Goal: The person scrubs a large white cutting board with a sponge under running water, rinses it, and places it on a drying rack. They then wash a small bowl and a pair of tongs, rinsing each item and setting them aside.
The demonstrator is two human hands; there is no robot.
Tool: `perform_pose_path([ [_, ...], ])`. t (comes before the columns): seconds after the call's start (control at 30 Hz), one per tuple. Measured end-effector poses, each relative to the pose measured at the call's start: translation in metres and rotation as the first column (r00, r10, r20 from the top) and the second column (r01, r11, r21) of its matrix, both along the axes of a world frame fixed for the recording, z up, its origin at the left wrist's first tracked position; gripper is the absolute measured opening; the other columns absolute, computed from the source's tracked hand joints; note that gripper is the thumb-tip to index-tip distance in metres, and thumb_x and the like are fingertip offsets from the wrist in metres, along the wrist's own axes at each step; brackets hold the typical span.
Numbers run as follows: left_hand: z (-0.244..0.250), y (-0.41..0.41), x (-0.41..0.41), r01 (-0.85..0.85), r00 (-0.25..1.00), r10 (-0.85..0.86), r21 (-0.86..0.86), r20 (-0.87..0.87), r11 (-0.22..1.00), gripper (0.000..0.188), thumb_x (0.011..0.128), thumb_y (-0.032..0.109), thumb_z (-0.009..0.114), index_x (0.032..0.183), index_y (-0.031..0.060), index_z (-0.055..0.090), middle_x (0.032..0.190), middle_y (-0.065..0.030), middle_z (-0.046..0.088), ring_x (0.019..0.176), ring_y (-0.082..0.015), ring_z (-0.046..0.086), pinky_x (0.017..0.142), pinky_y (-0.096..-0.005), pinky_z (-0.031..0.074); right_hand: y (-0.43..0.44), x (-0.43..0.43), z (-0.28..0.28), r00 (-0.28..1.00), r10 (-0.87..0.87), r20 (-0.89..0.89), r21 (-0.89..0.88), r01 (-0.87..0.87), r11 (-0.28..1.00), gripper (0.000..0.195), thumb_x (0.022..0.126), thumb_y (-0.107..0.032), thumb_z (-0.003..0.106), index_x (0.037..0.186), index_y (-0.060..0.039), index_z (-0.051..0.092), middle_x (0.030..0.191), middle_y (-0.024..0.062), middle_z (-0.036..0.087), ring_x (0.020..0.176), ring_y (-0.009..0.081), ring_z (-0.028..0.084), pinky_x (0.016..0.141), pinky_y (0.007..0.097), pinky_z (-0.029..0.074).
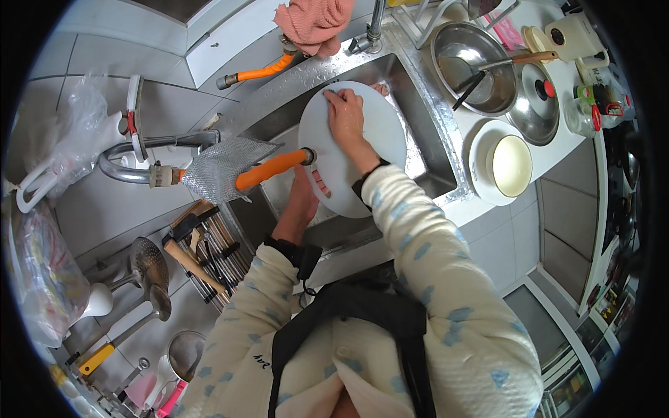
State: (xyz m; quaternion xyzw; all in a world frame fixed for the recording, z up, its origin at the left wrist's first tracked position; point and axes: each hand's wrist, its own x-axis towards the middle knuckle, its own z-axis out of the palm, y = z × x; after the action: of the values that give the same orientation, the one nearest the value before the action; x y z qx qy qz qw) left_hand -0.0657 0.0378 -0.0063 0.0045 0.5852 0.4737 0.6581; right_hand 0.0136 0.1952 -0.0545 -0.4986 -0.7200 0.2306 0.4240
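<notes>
A white plastic cutting board (381,136), oval with a handle slot, is tilted over a stainless steel sink (428,141). Beneath its lower left edge is my left hand (304,196), whose fingers show through the slot and grip the board. My right hand (347,117) lies on the board's upper face, fingers bent, with a small dark edge of something at the fingertips, too hidden to name. The orange hose (272,168) ends just left of the board, its metal tip over the board's edge.
A steel bowl (502,83) with utensils, a pot lid (546,123) and a cream bowl (512,166) on a white plate (478,177) stand right of the sink. Left are a knife rack (219,251) and hanging ladles (151,261). A pink cloth (316,23) hangs by the tap (375,31).
</notes>
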Motion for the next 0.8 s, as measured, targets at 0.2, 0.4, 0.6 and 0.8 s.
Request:
perform_pose_path([
  [0.2, -0.025, -0.004, -0.008, -0.303, 0.953, 0.297, 0.173, 0.056, 0.937, 0.046, 0.099, 0.050, 0.037, 0.119, 0.0108, 0.049, 0.105, -0.0023, 0.058, 0.087, -0.0123, 0.055, 0.073, -0.0300, 0.047, -0.112, -0.018, 0.021, 0.906, 0.366, -0.214, -0.109, -0.394, 0.913, 0.028, 0.079, -0.006, 0.061, 0.106, -0.0102, 0.068, 0.102, 0.0134, 0.060, 0.099, 0.0317, 0.055, 0.083, 0.0386, 0.045],
  [0.4, -0.012, 0.012, -0.003, 0.004, 0.990, -0.005, -0.006, -0.143, 1.000, 0.042, 0.098, 0.050, 0.041, 0.099, 0.0111, 0.055, 0.068, 0.0046, 0.047, 0.056, -0.0064, 0.041, 0.048, -0.0249, 0.037, 0.022, 0.044, -0.057, 0.940, -0.212, 0.266, -0.238, 0.278, 0.931, 0.026, 0.083, -0.005, 0.058, 0.104, -0.0149, 0.070, 0.096, 0.0131, 0.060, 0.087, 0.0330, 0.054, 0.081, 0.0401, 0.043],
  [0.6, -0.024, -0.001, -0.015, -0.104, 0.983, 0.100, -0.017, -0.154, 0.994, 0.048, 0.097, 0.054, 0.041, 0.107, 0.0090, 0.055, 0.080, 0.0011, 0.056, 0.058, -0.0090, 0.047, 0.049, -0.0238, 0.038, -0.133, 0.016, 0.012, 0.991, 0.115, 0.066, -0.065, -0.110, 0.992, 0.037, 0.079, 0.003, 0.052, 0.112, -0.0072, 0.064, 0.111, 0.0128, 0.058, 0.098, 0.0336, 0.055, 0.084, 0.0440, 0.047],
  [0.8, 0.022, -0.015, -0.027, -0.051, 0.992, 0.034, -0.136, -0.123, 0.989, 0.064, 0.095, 0.061, 0.037, 0.117, 0.0033, 0.052, 0.098, -0.0056, 0.061, 0.080, -0.0149, 0.058, 0.068, -0.0307, 0.048, -0.045, 0.046, 0.002, 0.993, 0.002, 0.114, -0.062, 0.005, 0.998, 0.046, 0.074, 0.001, 0.053, 0.116, -0.0123, 0.063, 0.115, 0.0090, 0.058, 0.101, 0.0323, 0.054, 0.082, 0.0424, 0.047],
])
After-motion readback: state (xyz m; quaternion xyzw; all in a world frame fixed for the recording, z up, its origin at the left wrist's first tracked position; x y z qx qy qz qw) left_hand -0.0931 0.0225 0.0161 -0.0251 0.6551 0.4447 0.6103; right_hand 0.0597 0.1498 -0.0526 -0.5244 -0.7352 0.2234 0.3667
